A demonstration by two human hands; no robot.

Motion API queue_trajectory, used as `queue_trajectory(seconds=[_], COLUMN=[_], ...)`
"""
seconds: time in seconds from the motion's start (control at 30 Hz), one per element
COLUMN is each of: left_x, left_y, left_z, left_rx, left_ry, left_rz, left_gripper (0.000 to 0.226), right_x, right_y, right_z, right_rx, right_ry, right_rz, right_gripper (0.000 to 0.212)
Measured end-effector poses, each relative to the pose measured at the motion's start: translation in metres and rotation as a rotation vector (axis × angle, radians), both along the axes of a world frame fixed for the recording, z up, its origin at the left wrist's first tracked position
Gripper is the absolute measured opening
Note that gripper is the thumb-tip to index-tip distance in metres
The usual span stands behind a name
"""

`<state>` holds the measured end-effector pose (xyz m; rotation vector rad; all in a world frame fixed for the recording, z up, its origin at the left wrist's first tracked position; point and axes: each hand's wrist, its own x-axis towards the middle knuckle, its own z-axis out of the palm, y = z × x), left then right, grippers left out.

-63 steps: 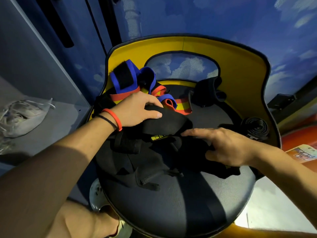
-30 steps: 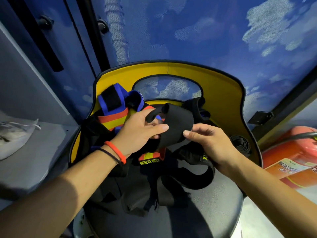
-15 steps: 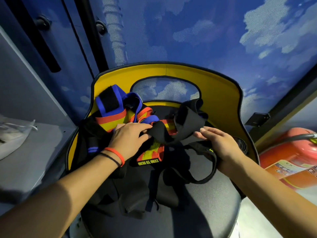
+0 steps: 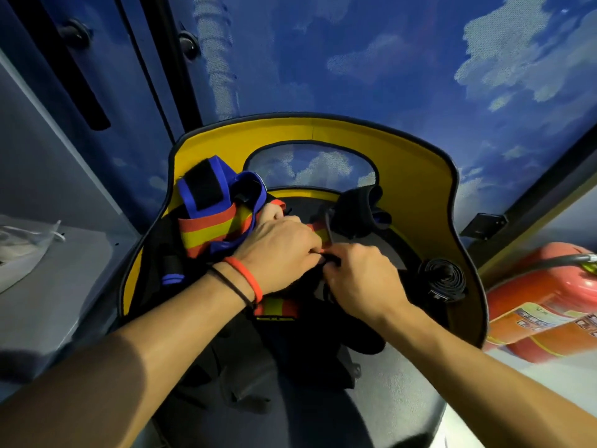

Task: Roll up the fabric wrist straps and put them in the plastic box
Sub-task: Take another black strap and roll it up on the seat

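Black fabric wrist strap (image 4: 332, 260), over the grey chair seat (image 4: 403, 399), is pinched by left hand (image 4: 281, 250) and right hand (image 4: 361, 282) together, probably so a tight roll can be started; no plastic box is seen.

Nothing legible: print on the fire extinguisher label (image 4: 546, 321) and the striped strap tag (image 4: 274, 317) is blurred.

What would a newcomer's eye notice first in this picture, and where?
At the centre, the left hand and right hand pinch a black strap together. Behind them curves the bright yellow chair back, a striped strap at its left side. A red fire extinguisher lies at the right edge.
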<state>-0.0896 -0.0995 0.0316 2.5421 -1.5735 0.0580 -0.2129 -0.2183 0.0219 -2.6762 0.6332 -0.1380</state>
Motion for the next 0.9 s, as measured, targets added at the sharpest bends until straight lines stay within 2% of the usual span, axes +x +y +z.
queue_trajectory(seconds=[0.07, 0.1, 0.17, 0.23, 0.27, 0.43, 0.63, 0.67, 0.73, 0.77, 0.8, 0.9], left_x=[0.004, 0.008, 0.02, 0.033, 0.039, 0.066, 0.078, 0.079, 0.077, 0.075, 0.071, 0.06], left_y=[0.008, 0.014, 0.03, 0.044, 0.049, 0.063, 0.068, 0.069, 0.069, 0.067, 0.063, 0.048], left_z=[0.002, 0.004, 0.005, 0.01, 0.012, 0.02, 0.031, 0.031, 0.031, 0.031, 0.031, 0.029], left_rx=[-0.037, -0.035, -0.006, -0.006, -0.019, -0.176, -0.249, -0.247, -0.228, -0.211, -0.195, -0.182], left_ry=[0.15, 0.231, 0.413, 0.608, 0.679, 0.943, 0.962, 0.971, 0.975, 0.963, 0.951, 0.926], left_rz=[-0.013, -0.002, 0.024, 0.034, 0.044, 0.109, 0.099, 0.105, 0.116, 0.116, 0.119, 0.153], left_gripper=[0.024, 0.03, 0.041, 0.03, 0.028, 0.029, 0.035, 0.036, 0.033, 0.031, 0.03, 0.03], right_x=[0.001, 0.001, -0.002, -0.007, -0.01, -0.02, -0.018, -0.018, -0.018, -0.018, -0.019, -0.018], right_y=[-0.013, -0.02, -0.031, -0.036, -0.038, -0.048, -0.048, -0.05, -0.054, -0.053, -0.048, -0.025], right_z=[-0.002, -0.002, 0.001, 0.005, 0.006, 0.014, 0.009, 0.005, 0.004, 0.006, 0.01, 0.029], right_rx=[0.129, 0.226, 0.527, 0.893, 1.008, 1.242, 1.159, 1.077, 0.626, 0.372, 0.201, 0.113], right_ry=[-0.012, -0.02, -0.074, -0.15, -0.177, -0.28, -0.27, -0.255, -0.172, -0.131, -0.13, -0.294], right_rz=[-0.038, -0.047, -0.133, -0.24, -0.273, -0.464, -0.463, -0.463, -0.369, -0.31, -0.24, 0.005], right_gripper=[0.022, 0.017, 0.012, 0.013, 0.014, 0.016, 0.017, 0.015, 0.013, 0.023, 0.036, 0.059])
